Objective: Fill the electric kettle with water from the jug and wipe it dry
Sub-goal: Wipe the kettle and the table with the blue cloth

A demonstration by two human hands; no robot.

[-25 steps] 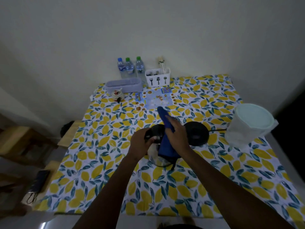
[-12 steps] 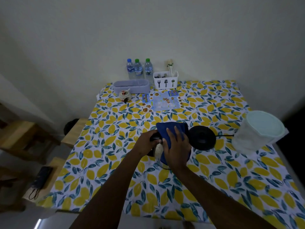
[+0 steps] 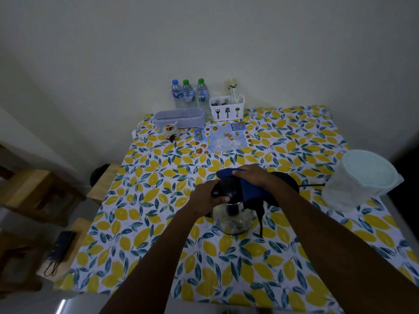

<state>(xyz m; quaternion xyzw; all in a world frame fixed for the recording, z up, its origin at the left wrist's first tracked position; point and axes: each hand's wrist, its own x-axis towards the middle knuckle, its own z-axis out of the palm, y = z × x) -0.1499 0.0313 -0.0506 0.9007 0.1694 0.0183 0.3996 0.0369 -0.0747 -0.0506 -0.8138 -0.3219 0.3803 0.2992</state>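
A: Where is the electric kettle (image 3: 233, 217) sitting?

B: It is standing upright on the lemon-print tablecloth (image 3: 145, 209), at about the middle of the table, its shiny steel body showing under a black lid (image 3: 227, 189).

A: And what are the hands doing?

B: The left hand (image 3: 205, 197) is closing its fingers around the black top at the kettle's nine o'clock side. The right hand (image 3: 254, 176) is pressing a blue cloth (image 3: 252, 192) onto the lid from the one o'clock side, fingers laid together and curled over the fabric. The cloth is draping down the kettle's three o'clock flank.

A: Anything hanging off it?

B: A dark strap or cord (image 3: 260, 219) is dangling below the cloth to the tablecloth — I cannot tell which it is.

A: What is lying just beyond?

B: The black kettle base (image 3: 286, 181) is showing at two o'clock, partly hidden behind the right wrist, with a black wire running toward three o'clock. The jug (image 3: 360, 180) — translucent with a pale lid — is standing further out at three o'clock, near the table edge.

A: And at the far side?

B: At twelve o'clock a printed blue leaflet (image 3: 223, 140) is lying flat; behind it a white cutlery holder (image 3: 226, 108), three water bottles (image 3: 188, 94) and a grey-lilac box (image 3: 180, 117) are lining the wall.
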